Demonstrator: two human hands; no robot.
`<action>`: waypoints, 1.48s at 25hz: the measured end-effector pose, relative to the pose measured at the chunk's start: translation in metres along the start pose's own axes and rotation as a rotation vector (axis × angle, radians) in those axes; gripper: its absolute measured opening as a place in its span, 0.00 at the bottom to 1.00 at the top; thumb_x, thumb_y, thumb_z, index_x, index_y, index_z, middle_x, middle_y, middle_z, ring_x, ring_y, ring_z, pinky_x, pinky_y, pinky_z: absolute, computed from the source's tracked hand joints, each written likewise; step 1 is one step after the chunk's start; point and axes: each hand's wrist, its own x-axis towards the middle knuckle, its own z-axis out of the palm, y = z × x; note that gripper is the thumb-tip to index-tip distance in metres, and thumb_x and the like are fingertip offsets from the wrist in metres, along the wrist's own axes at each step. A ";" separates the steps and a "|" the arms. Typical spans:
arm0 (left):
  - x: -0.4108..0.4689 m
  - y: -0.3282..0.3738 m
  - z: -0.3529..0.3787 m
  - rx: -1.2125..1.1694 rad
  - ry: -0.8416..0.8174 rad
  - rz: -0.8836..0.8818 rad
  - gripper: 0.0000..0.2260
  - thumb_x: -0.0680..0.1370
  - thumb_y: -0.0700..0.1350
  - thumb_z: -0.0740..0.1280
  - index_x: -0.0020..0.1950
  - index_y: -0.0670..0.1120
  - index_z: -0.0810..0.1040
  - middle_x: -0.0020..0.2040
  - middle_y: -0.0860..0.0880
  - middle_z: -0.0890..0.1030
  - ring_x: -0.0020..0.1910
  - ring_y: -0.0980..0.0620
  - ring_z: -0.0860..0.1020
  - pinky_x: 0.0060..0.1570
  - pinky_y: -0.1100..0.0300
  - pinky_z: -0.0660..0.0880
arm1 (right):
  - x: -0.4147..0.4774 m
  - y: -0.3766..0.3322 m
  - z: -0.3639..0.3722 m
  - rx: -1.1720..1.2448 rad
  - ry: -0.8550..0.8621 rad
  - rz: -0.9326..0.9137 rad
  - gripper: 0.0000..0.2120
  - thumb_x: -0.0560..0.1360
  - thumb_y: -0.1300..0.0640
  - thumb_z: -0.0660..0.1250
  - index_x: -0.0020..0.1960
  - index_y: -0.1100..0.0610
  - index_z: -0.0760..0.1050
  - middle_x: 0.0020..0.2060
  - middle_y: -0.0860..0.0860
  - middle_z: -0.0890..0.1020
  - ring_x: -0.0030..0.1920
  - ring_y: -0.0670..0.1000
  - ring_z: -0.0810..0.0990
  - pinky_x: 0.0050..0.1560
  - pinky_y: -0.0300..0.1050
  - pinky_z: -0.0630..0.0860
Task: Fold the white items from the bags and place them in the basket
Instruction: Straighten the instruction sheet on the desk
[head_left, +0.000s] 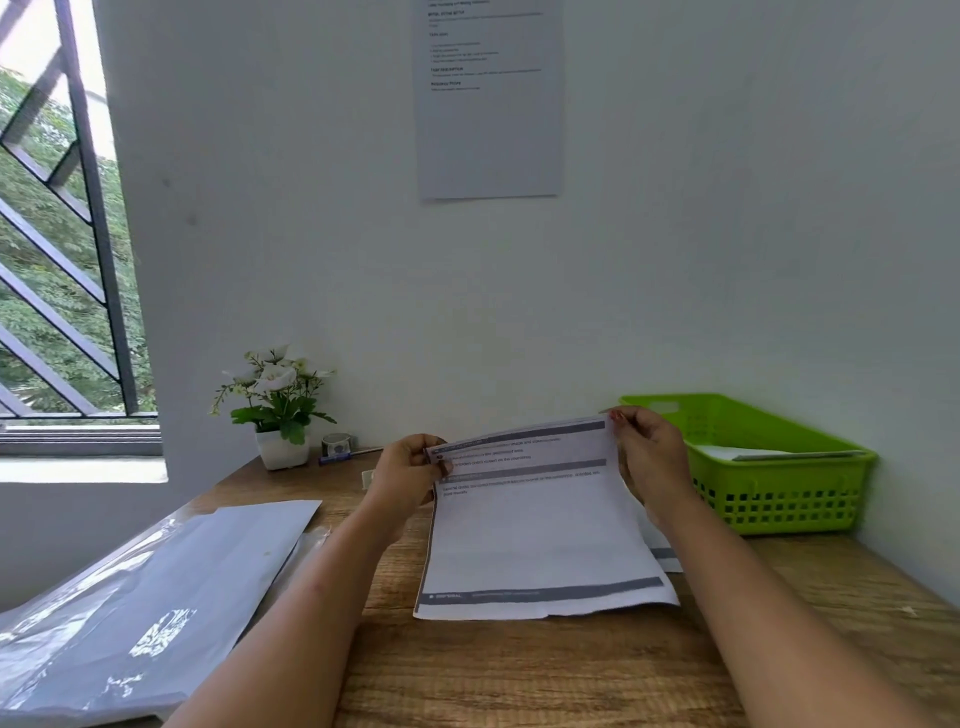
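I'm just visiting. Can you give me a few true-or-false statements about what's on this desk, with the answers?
1. The left hand and right hand each pinch a far corner of the sheet. True.
2. White paper lies in the basket. True.
3. The basket is red. False: it is green.
4. The plant stands in the basket. False: it stands on the table by the wall, left of the hands.
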 end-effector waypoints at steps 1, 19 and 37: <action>0.000 0.001 0.000 -0.029 0.021 -0.004 0.10 0.76 0.29 0.63 0.42 0.43 0.76 0.42 0.46 0.81 0.43 0.47 0.78 0.38 0.56 0.75 | -0.001 -0.005 0.000 0.102 -0.013 0.082 0.11 0.78 0.51 0.63 0.41 0.53 0.79 0.34 0.50 0.78 0.29 0.47 0.74 0.28 0.39 0.69; 0.001 0.002 -0.007 -0.308 -0.159 -0.146 0.19 0.76 0.26 0.48 0.33 0.42 0.70 0.37 0.41 0.78 0.38 0.43 0.77 0.37 0.54 0.78 | -0.009 0.001 0.001 -0.124 -0.198 0.535 0.16 0.70 0.65 0.73 0.56 0.58 0.73 0.30 0.50 0.71 0.28 0.44 0.67 0.20 0.31 0.64; -0.001 0.000 -0.006 -0.052 -0.097 -0.224 0.11 0.78 0.30 0.60 0.54 0.44 0.74 0.53 0.42 0.79 0.47 0.48 0.79 0.43 0.56 0.78 | -0.003 -0.002 -0.004 -0.034 -0.157 0.346 0.10 0.74 0.67 0.68 0.53 0.58 0.75 0.41 0.53 0.80 0.26 0.39 0.77 0.25 0.32 0.69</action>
